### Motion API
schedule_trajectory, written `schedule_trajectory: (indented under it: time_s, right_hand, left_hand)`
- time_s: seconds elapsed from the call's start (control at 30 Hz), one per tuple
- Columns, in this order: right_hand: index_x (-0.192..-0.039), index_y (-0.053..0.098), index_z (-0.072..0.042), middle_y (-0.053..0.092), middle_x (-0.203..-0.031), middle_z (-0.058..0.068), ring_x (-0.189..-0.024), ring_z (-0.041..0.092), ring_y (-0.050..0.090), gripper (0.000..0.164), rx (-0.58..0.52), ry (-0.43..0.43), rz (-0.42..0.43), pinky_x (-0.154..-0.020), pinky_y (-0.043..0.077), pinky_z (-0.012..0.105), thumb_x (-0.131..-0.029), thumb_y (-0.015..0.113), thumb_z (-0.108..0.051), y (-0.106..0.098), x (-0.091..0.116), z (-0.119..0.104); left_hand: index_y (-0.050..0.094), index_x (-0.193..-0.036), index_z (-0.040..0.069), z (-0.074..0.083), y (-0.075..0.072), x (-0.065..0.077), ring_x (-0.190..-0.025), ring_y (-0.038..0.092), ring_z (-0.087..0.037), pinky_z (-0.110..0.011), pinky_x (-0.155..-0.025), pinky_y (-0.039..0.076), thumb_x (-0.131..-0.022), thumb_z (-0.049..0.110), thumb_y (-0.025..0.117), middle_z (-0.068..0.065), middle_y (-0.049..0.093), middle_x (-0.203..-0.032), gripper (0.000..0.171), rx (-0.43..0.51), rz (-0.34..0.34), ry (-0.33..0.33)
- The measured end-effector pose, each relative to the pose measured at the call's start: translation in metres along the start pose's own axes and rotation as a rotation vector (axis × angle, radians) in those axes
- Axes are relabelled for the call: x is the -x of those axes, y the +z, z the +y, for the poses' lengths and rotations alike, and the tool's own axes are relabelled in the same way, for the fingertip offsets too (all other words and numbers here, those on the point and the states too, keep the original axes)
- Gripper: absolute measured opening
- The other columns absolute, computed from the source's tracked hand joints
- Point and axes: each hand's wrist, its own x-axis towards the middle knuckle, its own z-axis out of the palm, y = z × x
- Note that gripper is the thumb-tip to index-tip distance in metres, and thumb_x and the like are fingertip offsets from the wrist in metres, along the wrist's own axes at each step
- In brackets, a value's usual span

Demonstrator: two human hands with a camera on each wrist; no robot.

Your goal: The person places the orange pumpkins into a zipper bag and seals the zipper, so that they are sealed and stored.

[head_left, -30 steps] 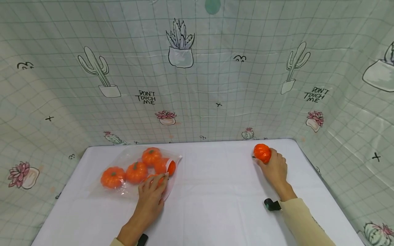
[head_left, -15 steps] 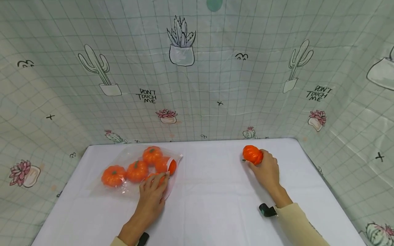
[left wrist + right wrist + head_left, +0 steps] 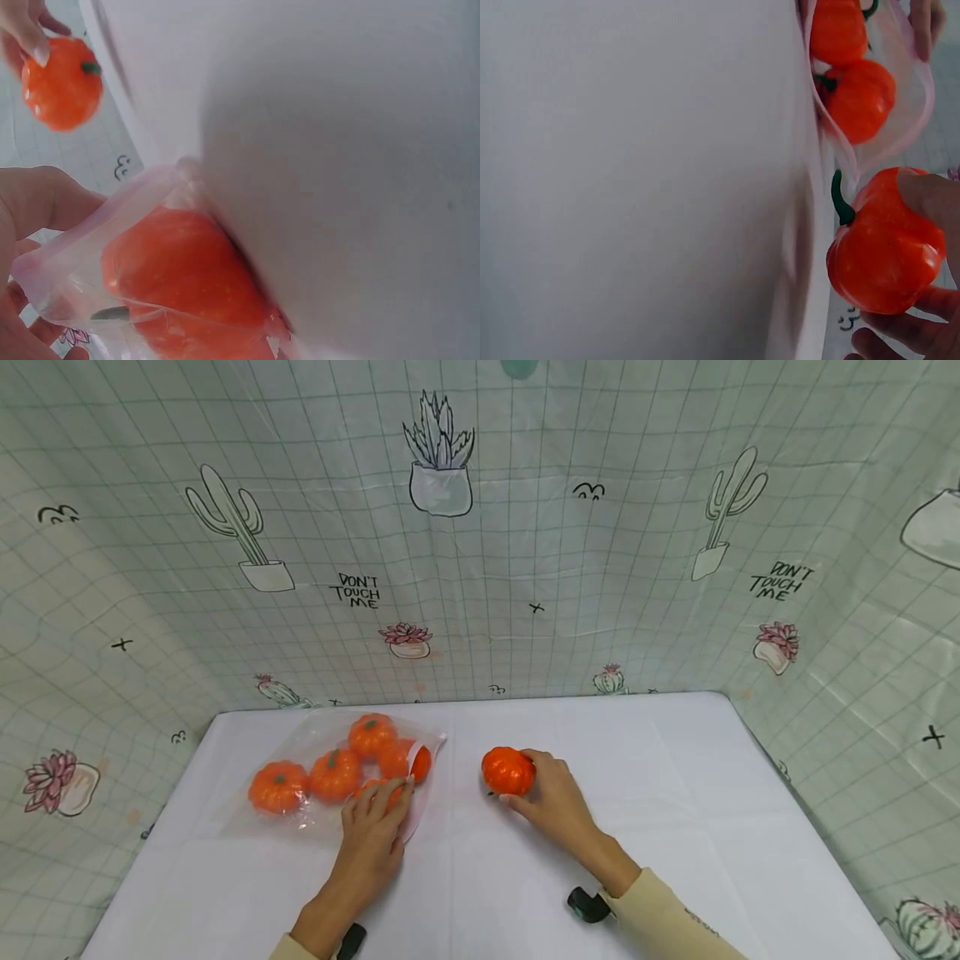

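My right hand [image 3: 558, 802] grips an orange toy pumpkin [image 3: 507, 771] with a green stem, thumb and fingers round its side. In the right wrist view this pumpkin [image 3: 885, 247] is just short of the bag's mouth. A clear zip bag [image 3: 322, 831] with a pinkish rim lies at the left of the table, with several orange pumpkins [image 3: 335, 775] inside. My left hand [image 3: 371, 839] holds the bag's rim at its mouth, which gapes toward the right hand. One pumpkin [image 3: 187, 277] inside the bag sits close to the left hand, partly hidden by it in the head view.
A white cloth covers the table [image 3: 675, 777]. Behind and beside it hangs a curtain [image 3: 487, 568] printed with cacti. A black wrist camera [image 3: 587, 905] sits under the right sleeve; another black piece [image 3: 351, 941] shows by the left wrist.
The right hand has carried its pumpkin leftward and a little nearer, from the table's far right toward the bag. The left hand and the bag have stayed in place.
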Motion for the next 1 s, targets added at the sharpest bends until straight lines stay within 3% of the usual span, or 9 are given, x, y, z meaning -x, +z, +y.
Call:
schedule_trajectory:
  time_s: [0.33,0.63,1.0]
  right_hand:
    - [-0.138,0.059,0.000,0.068,-0.129,0.015,-0.114,0.033,0.060,0.070,-0.025,-0.072,-0.074,-0.098,0.053,0.053,-0.082,0.092,-0.024,0.035,-0.010,-0.031]
    - [-0.141,0.057,-0.001,0.066,-0.132,0.014,-0.118,0.032,0.059,0.071,-0.038,-0.103,-0.104,-0.100,0.053,0.051,-0.083,0.091,-0.025,0.043,-0.014,-0.045]
    - [-0.143,0.057,-0.005,0.065,-0.135,0.010,-0.119,0.029,0.058,0.072,-0.006,-0.147,-0.108,-0.102,0.053,0.045,-0.085,0.091,-0.030,0.055,-0.021,-0.056]
  left_hand:
    - [0.063,-0.143,-0.001,0.001,0.002,-0.001,-0.130,0.045,-0.039,-0.059,-0.102,0.034,-0.077,-0.009,0.086,-0.014,0.056,-0.140,0.071,-0.018,-0.031,-0.016]
    - [0.062,-0.144,-0.002,0.002,0.001,-0.003,-0.131,0.045,-0.040,-0.058,-0.103,0.033,-0.076,-0.010,0.086,-0.015,0.055,-0.143,0.073,-0.005,-0.043,-0.025]
    - [0.064,-0.142,-0.003,0.006,0.003,-0.006,-0.129,0.047,-0.041,-0.059,-0.102,0.036,-0.071,-0.020,0.081,-0.015,0.057,-0.142,0.075,0.056,-0.015,0.011]
